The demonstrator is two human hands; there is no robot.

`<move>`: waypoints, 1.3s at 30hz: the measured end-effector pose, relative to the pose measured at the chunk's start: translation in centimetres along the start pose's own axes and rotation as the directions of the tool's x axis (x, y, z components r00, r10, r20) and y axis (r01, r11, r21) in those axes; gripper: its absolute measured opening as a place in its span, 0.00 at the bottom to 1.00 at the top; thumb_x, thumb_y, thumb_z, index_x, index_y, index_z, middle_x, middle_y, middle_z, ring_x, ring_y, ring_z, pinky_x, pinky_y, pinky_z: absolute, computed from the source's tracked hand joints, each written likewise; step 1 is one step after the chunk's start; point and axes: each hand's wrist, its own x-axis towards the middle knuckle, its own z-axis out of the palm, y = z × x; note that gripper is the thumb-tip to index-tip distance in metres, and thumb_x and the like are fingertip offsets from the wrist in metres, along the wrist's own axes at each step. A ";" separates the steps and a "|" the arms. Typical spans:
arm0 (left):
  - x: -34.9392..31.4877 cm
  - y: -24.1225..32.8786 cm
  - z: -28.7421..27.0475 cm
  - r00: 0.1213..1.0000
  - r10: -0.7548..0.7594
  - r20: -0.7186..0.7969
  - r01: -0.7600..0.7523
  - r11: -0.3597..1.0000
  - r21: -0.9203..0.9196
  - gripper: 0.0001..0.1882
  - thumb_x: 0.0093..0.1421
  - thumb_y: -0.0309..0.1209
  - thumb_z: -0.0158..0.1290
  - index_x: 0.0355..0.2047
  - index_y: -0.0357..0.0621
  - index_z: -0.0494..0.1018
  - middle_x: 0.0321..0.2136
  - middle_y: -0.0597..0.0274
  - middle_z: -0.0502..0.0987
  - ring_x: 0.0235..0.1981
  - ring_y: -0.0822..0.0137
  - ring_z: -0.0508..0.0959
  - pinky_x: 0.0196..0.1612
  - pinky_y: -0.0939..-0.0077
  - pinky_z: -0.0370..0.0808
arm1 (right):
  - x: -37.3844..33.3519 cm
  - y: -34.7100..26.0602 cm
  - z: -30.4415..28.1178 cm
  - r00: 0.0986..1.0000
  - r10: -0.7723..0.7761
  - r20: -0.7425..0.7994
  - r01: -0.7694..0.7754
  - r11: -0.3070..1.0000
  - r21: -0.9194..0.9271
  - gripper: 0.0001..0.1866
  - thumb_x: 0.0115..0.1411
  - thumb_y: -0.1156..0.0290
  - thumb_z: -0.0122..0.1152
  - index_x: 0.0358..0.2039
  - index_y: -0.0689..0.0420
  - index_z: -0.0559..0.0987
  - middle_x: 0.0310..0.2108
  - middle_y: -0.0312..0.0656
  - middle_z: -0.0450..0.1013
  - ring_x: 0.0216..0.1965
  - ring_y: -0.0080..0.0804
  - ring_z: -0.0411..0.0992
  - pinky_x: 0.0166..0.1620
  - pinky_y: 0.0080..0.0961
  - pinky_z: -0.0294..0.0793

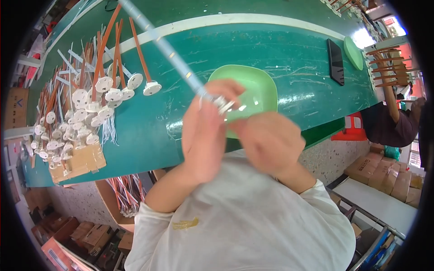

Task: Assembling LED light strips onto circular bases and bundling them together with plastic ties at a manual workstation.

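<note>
My left hand [204, 140] is closed around the lower end of a long pale LED strip [172, 55], which slants up and away to the left. At that end a small white fitting [223, 104] shows between the fingers. My right hand [271, 142], slightly blurred, is closed just right of the fitting, its fingertips close to my left hand; what they pinch is hidden. Behind both hands a light green plastic bowl [264, 86] rests on the green table, with a few small white pieces in it.
Many strips with round white end caps [104, 84] are heaped at the left, some over a cardboard piece [83, 162]. A black phone [335, 62] and a green dish [353, 53] lie at the right. Another person's arm [389, 101] is beyond. A carton of strips [110, 201] stands below the table.
</note>
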 end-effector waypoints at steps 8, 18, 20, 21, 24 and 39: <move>0.8 0.3 2.3 0.958 -0.080 0.275 0.138 0.971 -0.198 0.34 0.68 0.57 0.19 0.39 0.42 0.66 0.47 0.50 0.66 0.49 0.62 0.64 0.52 0.67 0.61 | -1.5 0.0 -1.3 1.000 -0.013 0.004 0.011 0.961 0.276 0.12 0.42 0.82 0.69 0.30 0.60 0.82 0.28 0.41 0.79 0.35 0.38 0.77 0.30 0.24 0.75; 1.6 -1.5 3.7 0.928 -0.025 0.371 0.115 0.968 -0.222 0.33 0.67 0.60 0.20 0.41 0.44 0.64 0.49 0.55 0.63 0.51 0.61 0.60 0.55 0.63 0.58 | -3.4 1.4 -2.1 0.976 0.157 -0.151 -0.090 0.922 0.378 0.14 0.36 0.83 0.71 0.28 0.62 0.83 0.27 0.41 0.75 0.26 0.35 0.73 0.29 0.26 0.74; 2.2 -1.7 3.5 0.936 -0.009 0.351 0.102 0.964 -0.245 0.33 0.67 0.60 0.22 0.41 0.44 0.64 0.48 0.57 0.63 0.52 0.61 0.59 0.55 0.63 0.58 | -3.8 1.7 -2.2 0.970 0.091 -0.227 -0.008 0.938 0.346 0.14 0.38 0.84 0.71 0.29 0.64 0.82 0.27 0.43 0.75 0.25 0.36 0.72 0.27 0.25 0.72; 2.4 -1.9 3.4 0.945 0.009 0.327 0.087 0.957 -0.277 0.32 0.68 0.59 0.23 0.41 0.44 0.64 0.48 0.58 0.63 0.53 0.62 0.58 0.54 0.64 0.58 | -4.1 1.7 -2.3 0.968 0.105 -0.229 -0.020 0.939 0.343 0.13 0.38 0.86 0.69 0.28 0.64 0.82 0.27 0.43 0.75 0.25 0.36 0.72 0.27 0.25 0.72; 3.0 -2.1 3.8 0.934 -0.020 0.357 0.106 0.969 -0.223 0.32 0.68 0.59 0.25 0.42 0.44 0.65 0.47 0.58 0.64 0.53 0.61 0.60 0.54 0.65 0.58 | -4.4 1.9 -2.5 0.968 0.142 -0.206 -0.064 0.937 0.344 0.12 0.39 0.88 0.66 0.27 0.65 0.80 0.26 0.44 0.75 0.24 0.37 0.72 0.27 0.25 0.71; 2.4 -5.5 5.3 0.961 0.101 0.259 -0.133 0.985 0.111 0.31 0.68 0.57 0.26 0.52 0.44 0.62 0.53 0.46 0.64 0.53 0.53 0.66 0.52 0.62 0.68 | -2.2 2.2 -2.6 0.880 0.355 -0.316 -0.230 0.900 0.371 0.05 0.52 0.86 0.61 0.30 0.67 0.78 0.29 0.47 0.78 0.26 0.29 0.76 0.24 0.18 0.73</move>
